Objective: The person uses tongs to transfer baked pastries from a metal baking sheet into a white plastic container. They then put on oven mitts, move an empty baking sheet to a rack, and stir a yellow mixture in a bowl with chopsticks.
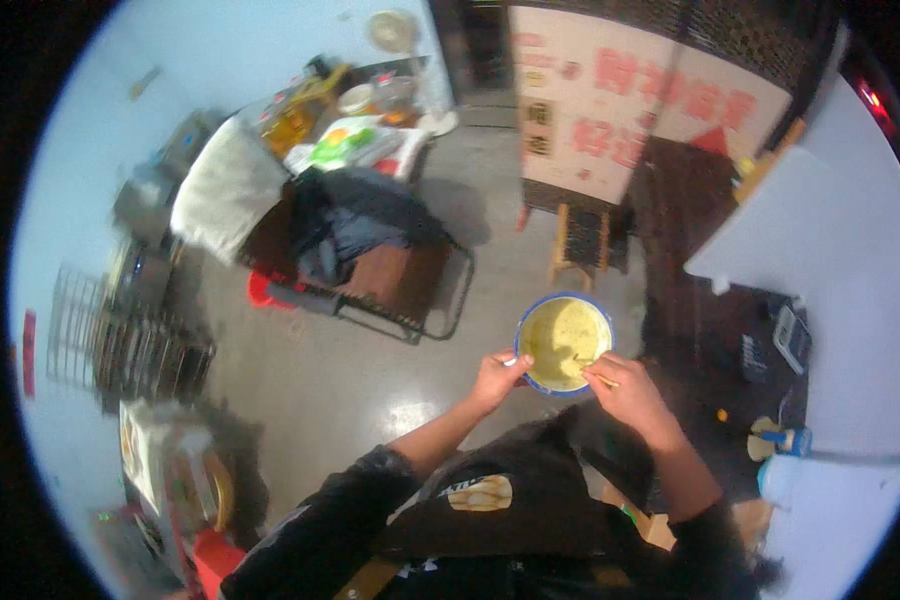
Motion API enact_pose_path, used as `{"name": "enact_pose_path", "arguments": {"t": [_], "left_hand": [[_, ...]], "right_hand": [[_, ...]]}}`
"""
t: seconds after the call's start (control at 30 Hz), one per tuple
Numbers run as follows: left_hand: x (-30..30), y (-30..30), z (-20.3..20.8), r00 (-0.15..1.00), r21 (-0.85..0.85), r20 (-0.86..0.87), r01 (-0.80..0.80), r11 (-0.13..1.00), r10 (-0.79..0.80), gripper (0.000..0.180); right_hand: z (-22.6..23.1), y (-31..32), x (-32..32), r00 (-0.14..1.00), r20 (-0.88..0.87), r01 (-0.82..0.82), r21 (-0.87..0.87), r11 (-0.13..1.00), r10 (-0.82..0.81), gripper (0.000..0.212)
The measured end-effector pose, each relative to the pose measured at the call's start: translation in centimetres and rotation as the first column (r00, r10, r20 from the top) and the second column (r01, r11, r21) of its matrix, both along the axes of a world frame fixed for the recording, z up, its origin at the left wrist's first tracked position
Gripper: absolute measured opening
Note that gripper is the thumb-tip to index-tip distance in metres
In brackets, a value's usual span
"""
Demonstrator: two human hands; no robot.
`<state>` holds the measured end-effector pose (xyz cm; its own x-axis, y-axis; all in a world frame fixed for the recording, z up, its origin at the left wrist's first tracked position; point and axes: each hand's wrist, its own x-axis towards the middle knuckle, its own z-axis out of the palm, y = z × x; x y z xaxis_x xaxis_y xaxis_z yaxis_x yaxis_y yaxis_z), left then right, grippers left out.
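Observation:
A round bowl with a blue rim (pixel 519 335) holds a pale yellow, batter-like mixture (pixel 567 335). My left hand (pixel 497 380) is closed on the bowl's near left edge, thumb at the rim. A small white spot shows beside that thumb, too blurred to name. Over the near right edge, my right hand (pixel 627 392) grips a thin light-brown stick-like utensil (pixel 607 381), its far end dipping into the mixture. Whether it is one stick or a pair of chopsticks, I cannot tell.
A brown folding chair (pixel 400 285) with dark clothing stands ahead left, before a cluttered table. A small stool (pixel 581 240) is beyond the bowl, below a lettered board (pixel 590 110). Along the right runs a dark table (pixel 685 250); metal racks (pixel 135 345) stand far left.

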<state>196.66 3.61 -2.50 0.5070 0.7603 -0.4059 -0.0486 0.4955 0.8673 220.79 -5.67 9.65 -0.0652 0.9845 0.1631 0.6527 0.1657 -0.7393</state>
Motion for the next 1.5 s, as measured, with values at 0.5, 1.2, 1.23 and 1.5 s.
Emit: {"name": "enact_pose_path", "arguments": {"t": [0.5, 1.2, 1.23, 1.5], "left_hand": [[-46.7, 1.1, 5.8, 0.689, 0.051, 0.077, -0.724, 0.688, 0.72, 0.027], [-98.0, 34.8, 9.6, 0.025, 0.063, -0.035, -0.998, 0.027, 0.999, 0.027], [-100.4, 36.6, 9.0, 0.024, 0.06, -0.011, -0.998, 0.025, 1.0, 0.027], [-124.7, 54.1, 6.2, 0.065, 0.1, 0.039, -0.993, 0.06, 0.997, 0.024]], "right_hand": [[4.6, 22.3, -52.0, 0.496, 0.163, -0.855, 0.263, 0.447, 0.853, 0.011], [6.3, 62.8, -114.3, 0.328, 0.013, -0.882, 0.363, 0.301, 0.945, 0.006], [6.1, 64.6, -116.6, 0.362, -0.005, -0.875, 0.344, 0.341, 0.932, 0.006], [3.6, 80.0, -136.9, 0.666, -0.107, -0.695, 0.273, 0.665, 0.739, 0.007]]}}
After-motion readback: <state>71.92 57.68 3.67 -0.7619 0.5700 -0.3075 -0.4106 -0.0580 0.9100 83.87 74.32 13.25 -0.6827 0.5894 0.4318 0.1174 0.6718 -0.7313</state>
